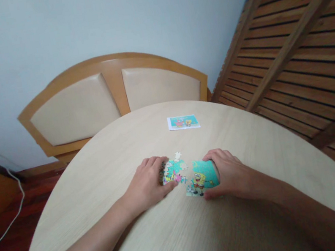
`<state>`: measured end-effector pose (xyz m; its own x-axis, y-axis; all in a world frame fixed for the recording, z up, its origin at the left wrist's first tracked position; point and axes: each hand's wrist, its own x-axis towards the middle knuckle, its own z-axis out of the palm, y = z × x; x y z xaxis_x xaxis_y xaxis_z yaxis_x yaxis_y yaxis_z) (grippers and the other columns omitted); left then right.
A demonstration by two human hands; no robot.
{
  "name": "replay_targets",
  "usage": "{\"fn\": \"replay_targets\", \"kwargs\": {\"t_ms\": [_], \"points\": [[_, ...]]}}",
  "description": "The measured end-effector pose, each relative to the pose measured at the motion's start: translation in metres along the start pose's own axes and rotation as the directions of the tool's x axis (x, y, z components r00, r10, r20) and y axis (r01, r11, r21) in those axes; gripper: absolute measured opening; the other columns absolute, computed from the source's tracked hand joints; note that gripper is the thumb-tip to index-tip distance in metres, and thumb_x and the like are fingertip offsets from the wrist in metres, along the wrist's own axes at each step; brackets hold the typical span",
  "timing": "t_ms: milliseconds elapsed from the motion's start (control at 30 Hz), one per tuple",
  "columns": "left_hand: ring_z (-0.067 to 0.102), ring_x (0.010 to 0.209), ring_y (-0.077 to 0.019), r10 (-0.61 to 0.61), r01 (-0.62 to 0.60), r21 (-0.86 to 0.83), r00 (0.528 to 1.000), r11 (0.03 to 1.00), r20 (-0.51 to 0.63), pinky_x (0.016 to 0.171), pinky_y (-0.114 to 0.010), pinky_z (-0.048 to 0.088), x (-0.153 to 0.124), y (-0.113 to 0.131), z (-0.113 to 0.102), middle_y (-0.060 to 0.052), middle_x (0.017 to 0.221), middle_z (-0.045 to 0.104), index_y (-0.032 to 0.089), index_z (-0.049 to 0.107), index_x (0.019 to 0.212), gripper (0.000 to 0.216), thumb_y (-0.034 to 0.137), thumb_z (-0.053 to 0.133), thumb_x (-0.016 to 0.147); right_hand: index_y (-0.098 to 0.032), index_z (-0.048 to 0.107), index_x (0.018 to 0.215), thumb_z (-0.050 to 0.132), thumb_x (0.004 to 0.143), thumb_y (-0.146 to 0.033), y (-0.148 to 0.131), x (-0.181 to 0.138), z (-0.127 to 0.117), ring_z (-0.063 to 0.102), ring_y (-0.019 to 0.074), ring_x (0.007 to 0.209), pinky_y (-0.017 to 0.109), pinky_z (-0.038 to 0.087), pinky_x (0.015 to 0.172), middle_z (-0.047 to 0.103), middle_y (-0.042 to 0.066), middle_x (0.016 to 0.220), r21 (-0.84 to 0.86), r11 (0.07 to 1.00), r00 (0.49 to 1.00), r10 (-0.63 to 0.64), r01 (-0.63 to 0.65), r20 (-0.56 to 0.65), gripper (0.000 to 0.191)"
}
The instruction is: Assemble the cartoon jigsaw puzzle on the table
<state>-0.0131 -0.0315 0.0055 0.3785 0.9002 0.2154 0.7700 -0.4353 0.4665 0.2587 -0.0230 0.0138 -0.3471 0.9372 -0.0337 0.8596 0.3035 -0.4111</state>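
Observation:
Two joined sections of a teal cartoon jigsaw puzzle lie on the round table (162, 246). My left hand (147, 184) cups the left section (172, 171), fingers curled over its far and left edges, thumb at its near edge. My right hand (230, 173) grips the right section (202, 177) the same way, fingers curled over its right side. A small gap separates the two sections. One loose pale piece (177, 156) lies just beyond the left section.
A printed reference picture (183, 122) of the puzzle lies farther back on the table. A wooden bench with two beige cushioned panels (111, 96) stands behind the table. Slatted wooden shutters (296, 35) fill the right side. A white cable (13, 202) runs along the floor at left.

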Motion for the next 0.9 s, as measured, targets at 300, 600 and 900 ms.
{"fn": "replay_targets", "kwargs": {"t_ms": [300,600,900], "points": [[0.062,0.103,-0.0254,0.134,-0.127,-0.119,0.990,0.985,0.053,0.093,-0.043,0.051,-0.002,0.005,0.010,-0.009,0.110,0.069,0.020,0.059,0.126,0.035,0.022,0.059,0.091,-0.020,0.059,0.093,0.091,0.048,-0.044,-0.005,-0.003,-0.010,0.054,0.0307,0.101,0.039,0.045,0.082,0.060,0.009,0.105,-0.001,0.996,0.994,0.084,-0.084,0.070,0.061],[0.068,0.092,-0.0208,0.058,-0.067,-0.225,0.997,0.972,-0.045,0.085,-0.034,0.053,0.004,0.015,0.016,-0.006,0.101,0.074,0.021,0.068,0.105,0.020,0.028,0.051,0.098,-0.023,0.067,0.109,0.087,0.061,-0.038,0.003,-0.006,-0.002,0.067,0.0253,0.091,0.033,0.048,0.076,0.073,0.005,0.102,0.316,0.948,0.997,-0.009,-0.016,0.077,0.054],[0.071,0.089,-0.0197,-0.044,0.008,-0.412,0.996,0.911,-0.077,0.084,-0.033,0.056,0.006,0.012,0.020,-0.008,0.103,0.076,0.018,0.065,0.117,0.031,0.032,0.041,0.102,-0.023,0.076,0.086,0.077,0.072,-0.034,-0.004,-0.002,-0.008,0.068,0.0234,0.085,0.030,0.047,0.073,0.077,0.003,0.092,0.279,0.960,0.996,-0.022,-0.002,0.083,0.018]]}}
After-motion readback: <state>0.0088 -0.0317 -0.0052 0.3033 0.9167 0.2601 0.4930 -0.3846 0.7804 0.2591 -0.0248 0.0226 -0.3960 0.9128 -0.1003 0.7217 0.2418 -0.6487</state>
